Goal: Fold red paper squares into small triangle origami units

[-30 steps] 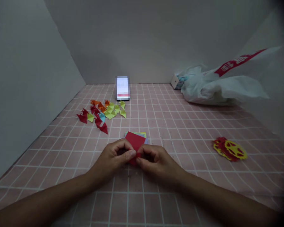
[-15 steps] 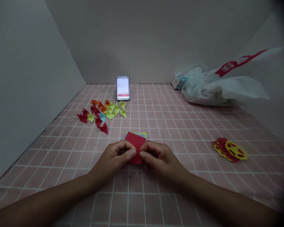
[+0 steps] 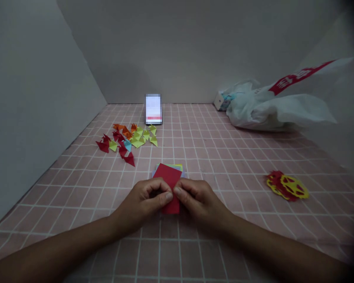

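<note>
My left hand [image 3: 153, 196] and my right hand [image 3: 196, 198] meet at the middle of the table, both closed in a pinch. Between their thumbs and fingers is a red sheet of paper [image 3: 172, 205], whose lower end shows below the fingertips. Behind the hands, another part of red paper [image 3: 168, 173] lies tilted on top of a small stack of coloured paper [image 3: 178, 166]; yellow, green and pale purple edges stick out. Whether the two red parts are one sheet is hidden by the fingers.
Several folded paper cranes [image 3: 126, 141] in red, orange, yellow and blue lie at the left back. A lit screen [image 3: 153, 109] stands behind them. Red and yellow paper cutouts [image 3: 287, 185] lie at the right. A white plastic bag [image 3: 262, 112] and a box [image 3: 221, 101] rest at the back right.
The lower red paper now reaches further down toward me and looks longer below my fingers. Both hands stay pinched together, with my fingertips slightly lower and closer. Everything else is unmoved.
</note>
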`<state>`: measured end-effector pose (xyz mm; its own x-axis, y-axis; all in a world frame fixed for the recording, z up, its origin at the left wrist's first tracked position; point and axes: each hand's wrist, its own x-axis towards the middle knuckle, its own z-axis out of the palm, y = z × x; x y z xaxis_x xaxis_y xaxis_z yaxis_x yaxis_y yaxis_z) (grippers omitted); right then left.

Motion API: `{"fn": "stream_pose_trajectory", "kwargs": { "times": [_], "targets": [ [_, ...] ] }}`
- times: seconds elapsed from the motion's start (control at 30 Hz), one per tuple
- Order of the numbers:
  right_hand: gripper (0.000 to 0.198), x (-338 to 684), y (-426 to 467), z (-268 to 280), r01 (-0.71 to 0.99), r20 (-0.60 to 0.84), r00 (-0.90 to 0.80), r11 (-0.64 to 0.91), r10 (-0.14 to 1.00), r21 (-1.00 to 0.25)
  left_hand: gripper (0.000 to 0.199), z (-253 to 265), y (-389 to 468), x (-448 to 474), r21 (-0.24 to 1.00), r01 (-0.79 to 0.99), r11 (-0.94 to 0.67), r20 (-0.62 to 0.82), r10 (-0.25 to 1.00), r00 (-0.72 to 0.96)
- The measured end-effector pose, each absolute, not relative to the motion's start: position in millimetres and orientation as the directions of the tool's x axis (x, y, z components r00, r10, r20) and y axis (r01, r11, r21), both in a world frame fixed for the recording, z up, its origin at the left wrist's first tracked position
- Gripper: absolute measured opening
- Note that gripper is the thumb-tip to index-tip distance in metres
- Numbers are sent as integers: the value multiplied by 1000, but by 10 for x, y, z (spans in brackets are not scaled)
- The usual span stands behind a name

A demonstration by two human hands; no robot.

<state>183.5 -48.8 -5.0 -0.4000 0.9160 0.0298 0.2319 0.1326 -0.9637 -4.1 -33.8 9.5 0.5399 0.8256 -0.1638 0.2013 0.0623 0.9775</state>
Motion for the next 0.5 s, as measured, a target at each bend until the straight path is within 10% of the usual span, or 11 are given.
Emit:
{"fn": "stream_pose_trajectory", "kwargs": {
  "times": [0.27,0.5],
  "targets": [
    [33,1831,-474,-67,46,-111,-460,-101,881,-994,24,134,-330,-21,978,171,122,-185,886,425],
    [19,1803,-483,-43,232,-26,-449,89,893,-969,21,90,-322,-25,977,208,42,-135,879,457]
  ]
}}
